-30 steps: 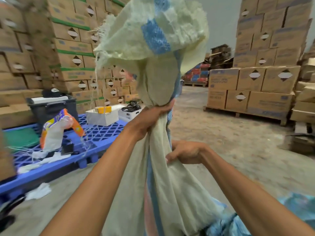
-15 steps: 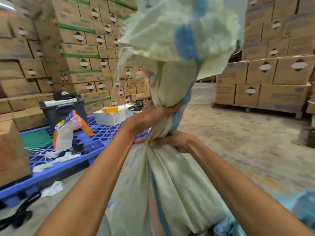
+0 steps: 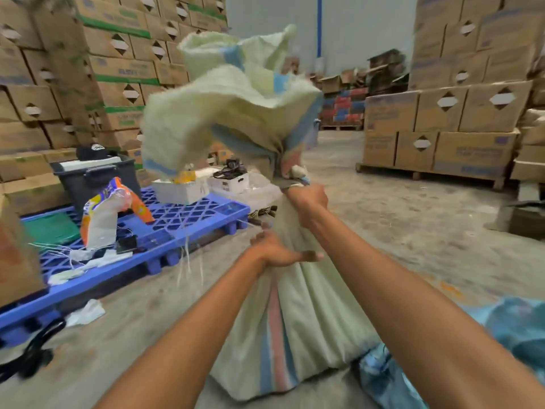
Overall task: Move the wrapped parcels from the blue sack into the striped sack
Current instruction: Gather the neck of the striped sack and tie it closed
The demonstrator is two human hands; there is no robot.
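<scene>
Head view: since half a second ago the hands have swapped places on the striped sack (image 3: pixel 298 314). The right hand (image 3: pixel 306 202), which was underneath, is now the upper one at the gathered neck, and the left hand (image 3: pixel 277 252) has dropped just below it. The sack's loose top, then bunched high, now flops leftward and is blurred.

The striped sack is coarse woven plastic, pale greenish white with blue and pink bands running down it. Its full, rounded body stands upright on the rough concrete floor (image 3: pixel 413 231), narrowing to a twisted neck with frayed threads hanging. The blue sack (image 3: pixel 516 326), a thin, crumpled, light blue one, lies at lower right, touching the striped sack's base.

The right arm reaches forward, its fist closed tight round the neck. The left hand clasps the fabric below, thumb lying across the front, fingers hidden behind the cloth.

To the left sits a blue plastic lattice pallet (image 3: pixel 191 219) carrying a black crate (image 3: pixel 94 175) and an orange-and-white bag (image 3: pixel 109 211). Stacked cardboard boxes (image 3: pixel 442 113) stand on both sides.
</scene>
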